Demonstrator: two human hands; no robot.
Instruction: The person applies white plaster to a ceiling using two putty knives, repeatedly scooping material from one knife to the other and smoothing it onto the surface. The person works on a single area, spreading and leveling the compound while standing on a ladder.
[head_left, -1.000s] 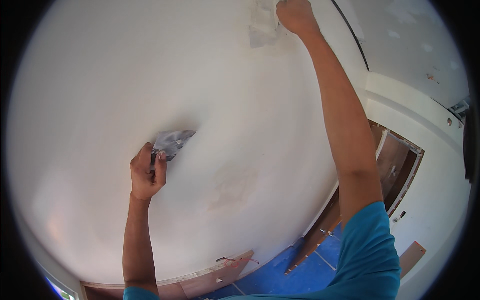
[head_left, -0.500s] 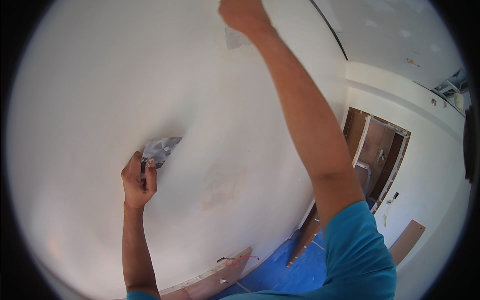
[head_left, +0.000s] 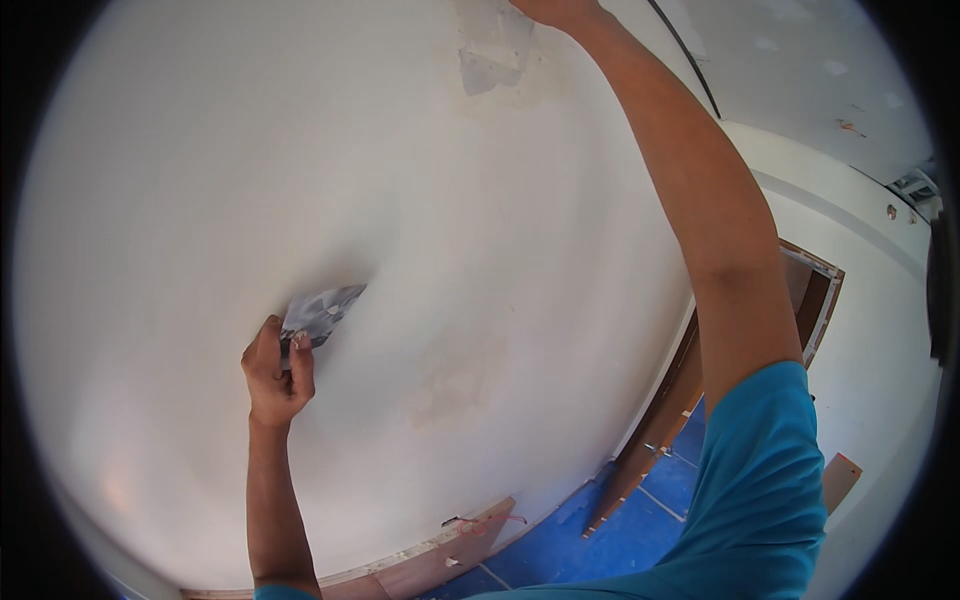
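My left hand [head_left: 278, 375] is closed round the handle of a putty knife [head_left: 322, 312], its wide blade smeared with grey-white filler and held up close to the white wall [head_left: 200, 180]. My right arm reaches high across the view, and the right hand [head_left: 560, 8] is at the wall by the top edge, partly cut off. It looks closed; whatever it grips lies outside the picture. Just left of it on the wall is a grey filler patch [head_left: 492, 65]. Lower down, a faint beige patch [head_left: 458, 378] marks the wall.
Below, a brown-topped ledge [head_left: 440, 562] carries a pinkish cord [head_left: 490, 522]. Blue covering [head_left: 640, 500] lies on the floor. To the right are a wooden door [head_left: 650, 440], its frame [head_left: 825, 305] and a leaning brown board [head_left: 840, 480]. The ceiling [head_left: 800, 60] meets the wall at upper right.
My right hand has moved right and up toward the top edge, uncovering more of the grey patch. The view has shifted slightly; my left hand keeps the putty knife in nearly the same place.
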